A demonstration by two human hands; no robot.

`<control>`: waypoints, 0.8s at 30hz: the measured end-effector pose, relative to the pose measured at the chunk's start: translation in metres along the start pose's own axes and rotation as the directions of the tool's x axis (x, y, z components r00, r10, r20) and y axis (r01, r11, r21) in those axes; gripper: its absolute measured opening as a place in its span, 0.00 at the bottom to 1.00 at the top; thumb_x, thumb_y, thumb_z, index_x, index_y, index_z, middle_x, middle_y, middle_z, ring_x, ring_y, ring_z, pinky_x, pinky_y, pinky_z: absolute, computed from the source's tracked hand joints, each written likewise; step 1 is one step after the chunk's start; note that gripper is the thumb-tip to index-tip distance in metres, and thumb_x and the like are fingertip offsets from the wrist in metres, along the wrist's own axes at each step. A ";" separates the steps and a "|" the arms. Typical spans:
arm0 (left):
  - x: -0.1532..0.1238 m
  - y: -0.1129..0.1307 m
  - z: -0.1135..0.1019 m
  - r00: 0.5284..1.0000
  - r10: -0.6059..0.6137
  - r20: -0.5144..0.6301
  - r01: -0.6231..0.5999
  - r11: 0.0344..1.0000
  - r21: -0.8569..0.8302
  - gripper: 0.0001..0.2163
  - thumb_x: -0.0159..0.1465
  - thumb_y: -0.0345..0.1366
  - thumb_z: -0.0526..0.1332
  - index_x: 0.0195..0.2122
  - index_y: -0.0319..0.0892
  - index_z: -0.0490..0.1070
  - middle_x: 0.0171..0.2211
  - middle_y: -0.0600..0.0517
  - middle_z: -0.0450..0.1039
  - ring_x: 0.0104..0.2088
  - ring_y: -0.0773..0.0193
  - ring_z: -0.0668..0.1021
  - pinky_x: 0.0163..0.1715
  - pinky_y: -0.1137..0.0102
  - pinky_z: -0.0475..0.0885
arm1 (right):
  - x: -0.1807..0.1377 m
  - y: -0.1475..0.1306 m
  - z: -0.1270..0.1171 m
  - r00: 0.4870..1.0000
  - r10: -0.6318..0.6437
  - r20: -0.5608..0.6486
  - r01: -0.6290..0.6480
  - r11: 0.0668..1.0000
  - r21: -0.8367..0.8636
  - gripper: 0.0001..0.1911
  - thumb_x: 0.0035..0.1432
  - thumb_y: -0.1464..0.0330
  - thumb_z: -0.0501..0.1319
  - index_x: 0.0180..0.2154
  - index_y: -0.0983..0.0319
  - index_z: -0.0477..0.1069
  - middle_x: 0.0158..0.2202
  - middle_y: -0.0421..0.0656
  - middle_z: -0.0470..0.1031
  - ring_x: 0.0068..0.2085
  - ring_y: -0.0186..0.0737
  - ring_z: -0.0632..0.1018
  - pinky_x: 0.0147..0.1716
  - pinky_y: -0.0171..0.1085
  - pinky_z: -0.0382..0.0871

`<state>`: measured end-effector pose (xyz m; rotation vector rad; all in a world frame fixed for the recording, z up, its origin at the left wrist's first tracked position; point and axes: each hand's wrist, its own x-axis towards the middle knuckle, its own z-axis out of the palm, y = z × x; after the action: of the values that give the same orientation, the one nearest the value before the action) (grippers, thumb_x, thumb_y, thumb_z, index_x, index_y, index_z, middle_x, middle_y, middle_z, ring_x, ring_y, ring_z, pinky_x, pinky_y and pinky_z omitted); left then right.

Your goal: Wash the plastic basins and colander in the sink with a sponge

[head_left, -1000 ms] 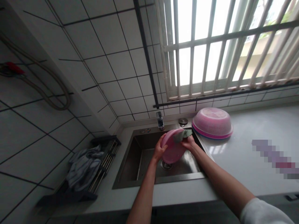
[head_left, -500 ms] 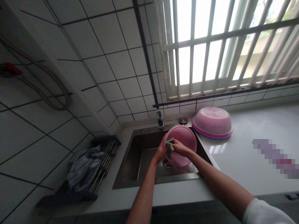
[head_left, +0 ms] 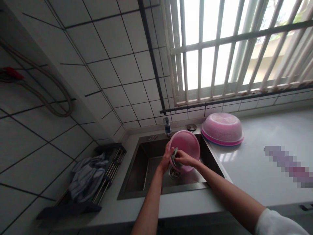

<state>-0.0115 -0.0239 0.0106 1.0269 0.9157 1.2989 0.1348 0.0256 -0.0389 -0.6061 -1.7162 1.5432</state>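
A pink basin [head_left: 187, 143] is tilted over the steel sink [head_left: 137, 169], its hollow side facing me. My left hand [head_left: 166, 157] grips the basin's left rim from outside, with some fingers hidden behind the wall. In my right hand [head_left: 184, 158] is a pale green cloth [head_left: 174, 157], pressed to the inside of the basin near the left rim. Below the basin, the round drain [head_left: 174, 173] shows in the sink floor. The faucet [head_left: 167, 125] stands behind the basin.
Upside-down pink colanders or basins [head_left: 222, 129] sit stacked on the counter [head_left: 254, 137] right of the sink. A round metal drain lid [head_left: 191, 127] lies behind. Left, a dark rack [head_left: 109, 179] bears a striped cloth [head_left: 89, 176]. A barred window [head_left: 215, 49] is above.
The basin has shifted slightly left and up in my left hand. My right hand has moved a little left and down with the cloth along the basin's inside.
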 end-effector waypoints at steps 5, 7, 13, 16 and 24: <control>0.004 -0.005 0.001 0.988 -0.133 0.080 0.139 0.988 -0.074 0.30 0.62 0.50 0.72 0.62 0.42 0.74 0.55 0.41 0.80 0.60 0.44 0.77 0.65 0.54 0.67 | 0.000 -0.007 -0.007 0.985 -0.012 -0.170 0.029 0.994 0.101 0.12 0.51 0.63 0.67 0.38 0.63 0.73 0.34 0.43 0.77 0.33 0.40 0.75 0.33 0.36 0.71; 0.005 -0.007 0.001 0.983 -0.144 0.114 0.151 0.987 -0.058 0.29 0.63 0.50 0.70 0.62 0.42 0.74 0.57 0.40 0.79 0.62 0.44 0.76 0.66 0.52 0.65 | 0.001 -0.014 -0.017 0.952 0.023 -0.306 0.037 0.981 0.189 0.13 0.54 0.61 0.66 0.38 0.62 0.72 0.34 0.43 0.76 0.32 0.39 0.74 0.33 0.37 0.71; 0.005 -0.006 0.001 0.989 -0.131 0.067 0.134 0.990 -0.032 0.27 0.62 0.53 0.71 0.56 0.40 0.78 0.56 0.41 0.80 0.58 0.48 0.79 0.60 0.60 0.71 | -0.001 -0.016 -0.024 0.924 0.028 -0.381 0.025 0.991 0.131 0.14 0.52 0.61 0.64 0.39 0.61 0.71 0.36 0.43 0.76 0.35 0.41 0.74 0.35 0.37 0.71; 0.004 -0.004 0.000 0.977 -0.214 0.022 0.215 0.976 -0.040 0.29 0.60 0.57 0.71 0.52 0.38 0.80 0.45 0.42 0.84 0.47 0.50 0.84 0.48 0.63 0.78 | -0.006 -0.009 -0.011 0.998 0.050 -0.032 -0.051 0.999 -0.017 0.11 0.47 0.67 0.65 0.35 0.62 0.72 0.33 0.41 0.75 0.33 0.38 0.73 0.33 0.35 0.69; 0.004 0.003 0.003 0.968 -0.245 -0.052 0.241 0.968 -0.072 0.29 0.63 0.56 0.68 0.58 0.40 0.75 0.45 0.42 0.83 0.42 0.54 0.85 0.41 0.65 0.81 | -0.010 -0.018 -0.006 0.972 0.075 0.223 -0.070 0.997 -0.031 0.10 0.45 0.71 0.62 0.34 0.63 0.72 0.33 0.40 0.74 0.32 0.36 0.72 0.31 0.33 0.68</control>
<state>-0.0088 -0.0197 0.0143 0.8004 1.0056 1.1498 0.1477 0.0189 -0.0235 -0.5278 -1.8991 1.6995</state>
